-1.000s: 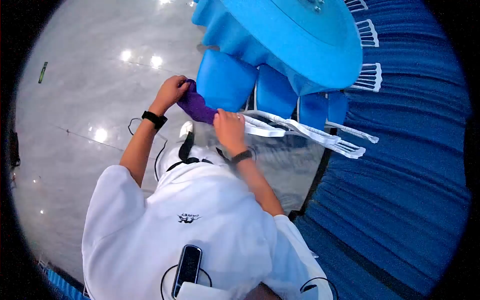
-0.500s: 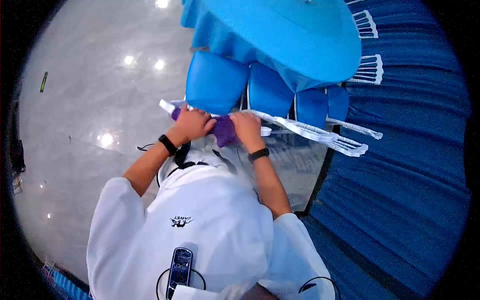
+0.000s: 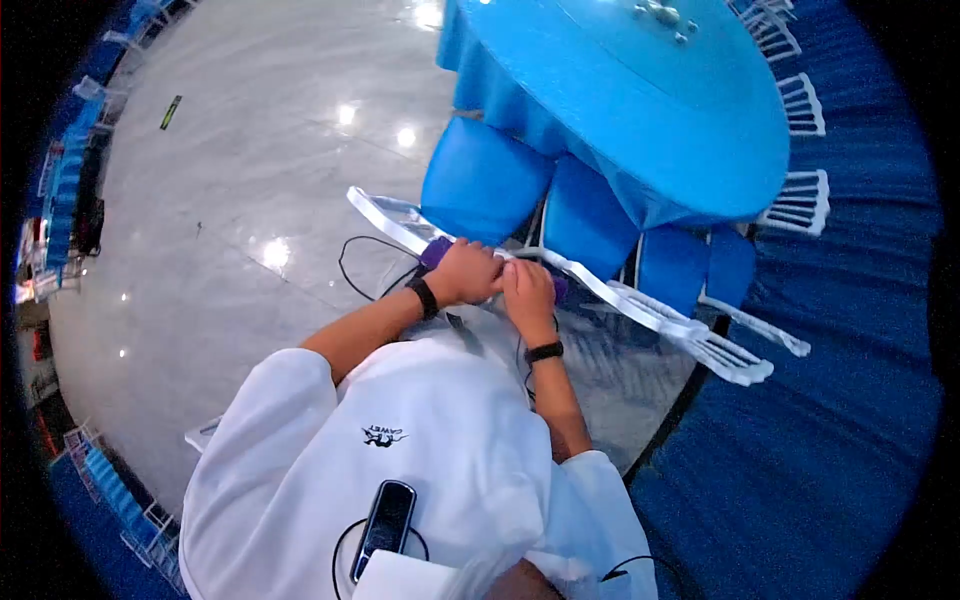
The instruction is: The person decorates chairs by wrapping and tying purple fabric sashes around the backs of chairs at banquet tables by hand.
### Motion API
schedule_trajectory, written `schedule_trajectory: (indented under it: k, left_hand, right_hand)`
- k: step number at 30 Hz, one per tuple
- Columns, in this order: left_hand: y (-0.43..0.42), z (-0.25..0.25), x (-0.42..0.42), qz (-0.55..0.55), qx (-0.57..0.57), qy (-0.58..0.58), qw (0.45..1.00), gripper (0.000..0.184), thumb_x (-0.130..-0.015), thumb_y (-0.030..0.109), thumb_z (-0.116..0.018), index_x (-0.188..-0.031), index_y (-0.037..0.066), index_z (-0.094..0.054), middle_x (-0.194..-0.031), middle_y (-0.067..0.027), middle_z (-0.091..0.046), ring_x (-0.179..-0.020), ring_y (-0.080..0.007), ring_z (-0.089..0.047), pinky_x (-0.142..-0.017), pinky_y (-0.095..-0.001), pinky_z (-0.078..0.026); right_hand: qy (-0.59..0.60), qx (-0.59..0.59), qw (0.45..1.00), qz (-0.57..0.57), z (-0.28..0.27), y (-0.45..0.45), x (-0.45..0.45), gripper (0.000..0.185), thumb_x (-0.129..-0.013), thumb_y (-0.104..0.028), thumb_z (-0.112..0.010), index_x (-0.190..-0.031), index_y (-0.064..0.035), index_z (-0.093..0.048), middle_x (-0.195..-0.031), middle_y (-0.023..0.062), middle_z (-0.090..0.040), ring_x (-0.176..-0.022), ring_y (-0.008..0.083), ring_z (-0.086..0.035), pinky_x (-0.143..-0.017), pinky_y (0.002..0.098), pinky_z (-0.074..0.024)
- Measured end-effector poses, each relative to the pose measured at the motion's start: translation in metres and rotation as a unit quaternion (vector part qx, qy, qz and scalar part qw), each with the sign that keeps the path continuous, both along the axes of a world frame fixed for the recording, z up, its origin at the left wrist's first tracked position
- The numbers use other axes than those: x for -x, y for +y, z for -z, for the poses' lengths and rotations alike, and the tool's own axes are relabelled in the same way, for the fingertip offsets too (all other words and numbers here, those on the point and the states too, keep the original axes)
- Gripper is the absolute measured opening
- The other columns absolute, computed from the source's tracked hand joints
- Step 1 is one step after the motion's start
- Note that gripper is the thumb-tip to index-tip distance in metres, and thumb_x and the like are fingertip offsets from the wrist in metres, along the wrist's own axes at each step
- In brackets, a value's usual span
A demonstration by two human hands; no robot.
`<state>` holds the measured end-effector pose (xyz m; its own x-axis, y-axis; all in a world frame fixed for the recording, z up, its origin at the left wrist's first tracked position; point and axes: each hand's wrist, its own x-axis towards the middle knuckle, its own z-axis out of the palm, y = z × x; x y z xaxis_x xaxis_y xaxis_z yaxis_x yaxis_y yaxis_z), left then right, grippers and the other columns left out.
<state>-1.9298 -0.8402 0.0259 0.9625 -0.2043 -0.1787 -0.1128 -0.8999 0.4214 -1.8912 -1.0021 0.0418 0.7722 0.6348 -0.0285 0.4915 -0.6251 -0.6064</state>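
A purple cloth [image 3: 435, 252] lies against the top rail of a white chair back [image 3: 385, 220], mostly hidden under my hands. My left hand [image 3: 468, 272] is closed over the cloth, whose end sticks out to its left. Right beside it, my right hand [image 3: 528, 288] is also closed, with a bit of purple showing past its outer edge. The two hands touch or nearly touch at the thumbs. Beyond the rail is the chair's blue seat [image 3: 485, 180], and a second blue seat [image 3: 590, 218] adjoins it.
A round table with a shiny blue tablecloth [image 3: 690, 130] stands ahead, small objects [image 3: 662, 14] on top. More white chairs [image 3: 800, 105] ring it. Dark blue draped fabric [image 3: 800, 450] covers the right side. A small green-and-black strip [image 3: 171, 112] lies on the glossy floor [image 3: 230, 180].
My hands have come closer together on the rail, and the cloth that hung between them is now mostly covered. The view has shifted, showing more chairs at the left.
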Motion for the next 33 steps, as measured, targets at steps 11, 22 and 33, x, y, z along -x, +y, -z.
schedule_trajectory:
  k: [11,22,33]
  left_hand:
    - [0.024,-0.014,0.009,0.118,0.052,-0.045,0.991,0.059,-0.088,0.053,-0.051,-0.125,0.007,-0.054,-0.108,-0.0191,-0.061,-0.095,-0.0365,-0.062,-0.077,-0.0501,-0.048]
    - [0.181,0.022,0.020,0.165,0.057,-0.092,0.980,0.057,-0.084,0.061,-0.052,-0.099,0.007,-0.062,-0.090,-0.0136,-0.063,-0.087,-0.0319,-0.060,-0.077,-0.0453,-0.047]
    - [0.292,0.053,0.012,0.163,0.170,-0.073,0.969,0.044,-0.083,0.047,-0.063,-0.100,0.007,-0.054,-0.092,-0.0142,-0.061,-0.089,-0.0374,-0.059,-0.075,-0.0473,-0.048]
  right_hand:
    - [-0.118,0.036,0.985,0.121,0.049,-0.036,0.007,0.027,-0.093,-0.022,-0.052,-0.109,-0.0019,-0.061,-0.114,0.0151,-0.061,-0.114,0.0336,-0.051,-0.099,0.0505,-0.0376]
    - [-0.077,0.091,0.993,0.005,0.004,0.104,0.050,0.043,-0.089,-0.029,-0.057,-0.119,0.0012,-0.055,-0.119,0.0178,-0.058,-0.112,0.0339,-0.054,-0.099,0.0469,-0.0367]
    - [-0.092,0.150,0.984,0.015,0.033,0.233,0.054,0.050,-0.073,-0.022,-0.070,-0.115,-0.0015,-0.052,-0.093,0.0130,-0.061,-0.085,0.0311,-0.062,-0.071,0.0422,-0.0510]
